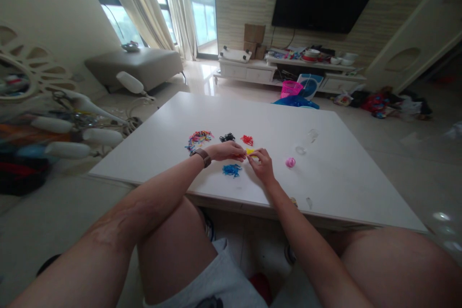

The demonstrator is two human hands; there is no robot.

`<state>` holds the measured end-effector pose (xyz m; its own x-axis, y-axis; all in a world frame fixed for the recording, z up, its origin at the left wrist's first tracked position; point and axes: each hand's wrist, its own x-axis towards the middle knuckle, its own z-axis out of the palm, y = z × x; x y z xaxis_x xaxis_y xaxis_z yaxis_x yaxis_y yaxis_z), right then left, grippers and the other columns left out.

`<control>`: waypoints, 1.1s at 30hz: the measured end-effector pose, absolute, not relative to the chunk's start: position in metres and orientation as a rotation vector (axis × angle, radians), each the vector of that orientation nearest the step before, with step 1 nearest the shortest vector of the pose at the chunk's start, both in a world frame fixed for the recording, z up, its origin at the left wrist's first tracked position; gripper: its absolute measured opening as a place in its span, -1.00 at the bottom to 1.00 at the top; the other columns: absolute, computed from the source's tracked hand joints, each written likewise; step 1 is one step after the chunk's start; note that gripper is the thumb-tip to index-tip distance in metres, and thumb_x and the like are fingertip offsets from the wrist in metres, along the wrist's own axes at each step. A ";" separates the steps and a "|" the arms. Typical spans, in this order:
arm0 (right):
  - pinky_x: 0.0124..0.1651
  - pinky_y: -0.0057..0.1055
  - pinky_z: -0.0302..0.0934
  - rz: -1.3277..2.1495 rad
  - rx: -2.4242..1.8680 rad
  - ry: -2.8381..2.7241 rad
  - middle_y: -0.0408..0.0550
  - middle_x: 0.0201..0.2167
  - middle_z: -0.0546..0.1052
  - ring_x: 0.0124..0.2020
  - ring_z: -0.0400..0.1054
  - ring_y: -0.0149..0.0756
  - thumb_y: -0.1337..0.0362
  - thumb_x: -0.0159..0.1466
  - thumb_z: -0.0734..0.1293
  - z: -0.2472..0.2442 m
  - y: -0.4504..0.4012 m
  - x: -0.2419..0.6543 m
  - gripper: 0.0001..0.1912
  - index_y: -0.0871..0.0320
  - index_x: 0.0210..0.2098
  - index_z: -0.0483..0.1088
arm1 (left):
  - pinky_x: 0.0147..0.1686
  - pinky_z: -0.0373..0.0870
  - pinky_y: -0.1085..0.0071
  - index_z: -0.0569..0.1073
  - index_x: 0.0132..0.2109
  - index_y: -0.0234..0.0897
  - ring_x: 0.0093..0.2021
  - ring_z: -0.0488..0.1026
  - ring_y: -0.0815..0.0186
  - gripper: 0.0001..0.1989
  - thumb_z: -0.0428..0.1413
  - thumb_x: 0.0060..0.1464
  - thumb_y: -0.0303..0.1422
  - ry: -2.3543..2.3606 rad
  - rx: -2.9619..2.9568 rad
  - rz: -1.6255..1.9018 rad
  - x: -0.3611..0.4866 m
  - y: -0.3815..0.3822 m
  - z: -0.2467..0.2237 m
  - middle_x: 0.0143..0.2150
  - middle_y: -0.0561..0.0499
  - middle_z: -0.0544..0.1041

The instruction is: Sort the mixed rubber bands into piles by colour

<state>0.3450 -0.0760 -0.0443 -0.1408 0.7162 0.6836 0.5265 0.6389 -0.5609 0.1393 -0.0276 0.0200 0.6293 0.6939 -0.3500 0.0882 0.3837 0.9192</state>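
My left hand (230, 150), with a brown watch (202, 156) on its wrist, and my right hand (262, 163) meet fingertip to fingertip over the white table. Both have their fingers drawn together in a pinch; whatever is between them is too small to make out. Yellow pieces (251, 151) lie at the fingertips, partly covered. Around the hands sit piles of what look like small rubber bands: a black pile (227, 137), a red pile (247, 140), a blue pile (231, 170) and a mixed-colour pile (199, 140) farther left.
On the white table (361, 178), right of my hands, are a pink round object (290, 162) and a clear container (301, 149). Small items lie by the front edge. A lamp with white shades (103, 136) stands left. Beyond the table is a pink basket (290, 88).
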 end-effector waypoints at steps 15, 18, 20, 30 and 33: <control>-0.24 -0.30 0.28 0.269 -1.035 -1.722 -0.08 -0.30 0.45 -0.25 0.37 -0.24 0.26 0.32 0.35 -0.043 -0.076 0.347 -0.94 0.09 -0.23 0.44 | -0.27 0.42 0.46 0.64 -0.42 -0.37 -0.43 0.46 0.40 -0.81 0.43 -0.21 -0.37 1.202 1.288 0.608 0.101 -0.003 0.030 -0.44 -0.04 0.60; -0.24 -0.31 0.28 0.282 -1.052 -1.724 -0.09 -0.30 0.45 -0.25 0.37 -0.25 0.27 0.31 0.33 -0.043 -0.076 0.347 -0.95 0.10 -0.26 0.44 | -0.29 0.43 0.47 0.62 -0.47 -0.34 -0.44 0.46 0.39 -0.82 0.44 -0.25 -0.38 1.290 1.293 0.580 0.082 0.002 0.027 -0.46 -0.03 0.60; -0.24 -0.31 0.28 0.291 -1.059 -1.718 -0.09 -0.30 0.45 -0.25 0.37 -0.25 0.28 0.31 0.33 -0.043 -0.076 0.346 -0.94 0.10 -0.27 0.45 | -0.31 0.43 0.48 0.61 -0.49 -0.33 -0.45 0.46 0.39 -0.84 0.43 -0.25 -0.40 1.335 1.328 0.563 0.074 0.003 0.023 -0.48 -0.02 0.59; -0.24 -0.30 0.29 0.327 -1.081 -1.715 -0.06 -0.28 0.45 -0.25 0.35 -0.24 0.32 0.30 0.29 -0.043 -0.076 0.346 -0.91 0.10 -0.28 0.45 | -0.36 0.41 0.51 0.64 -0.38 -0.34 -0.44 0.48 0.37 -0.82 0.40 -0.25 -0.44 1.322 1.405 0.481 0.067 0.002 0.021 -0.49 -0.01 0.60; -0.23 -0.30 0.29 0.322 -1.079 -1.721 -0.05 -0.28 0.45 -0.23 0.36 -0.23 0.33 0.29 0.29 -0.044 -0.075 0.346 -0.91 0.10 -0.28 0.46 | -0.34 0.43 0.48 0.64 -0.29 -0.41 -0.44 0.49 0.36 -0.74 0.40 -0.14 -0.33 1.231 1.313 0.522 0.071 0.000 0.025 -0.44 -0.09 0.62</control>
